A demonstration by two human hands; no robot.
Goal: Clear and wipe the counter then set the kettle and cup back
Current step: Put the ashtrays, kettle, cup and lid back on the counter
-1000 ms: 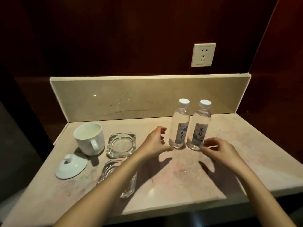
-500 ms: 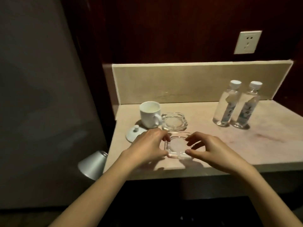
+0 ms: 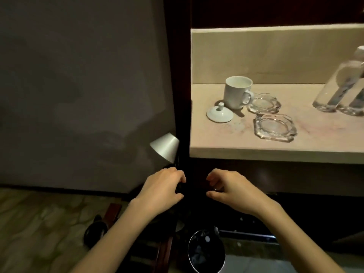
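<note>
A white cup stands at the back left of the beige stone counter, with its white lid lying beside it. No kettle is clearly in view. My left hand and my right hand hang side by side below the counter's front edge, in front of a dark panel. The fingers of both are loosely curled, and I see nothing in either. Neither hand touches anything on the counter.
Two glass ashtrays lie right of the cup. Two clear water bottles stand at the right edge. A silver cone-shaped object sticks out left of the counter. A round black bin sits on the floor below.
My view swung left and down. Both hands left the bottles, closed around the near ashtray, then dropped below the counter edge. The ashtray stays on the counter.
</note>
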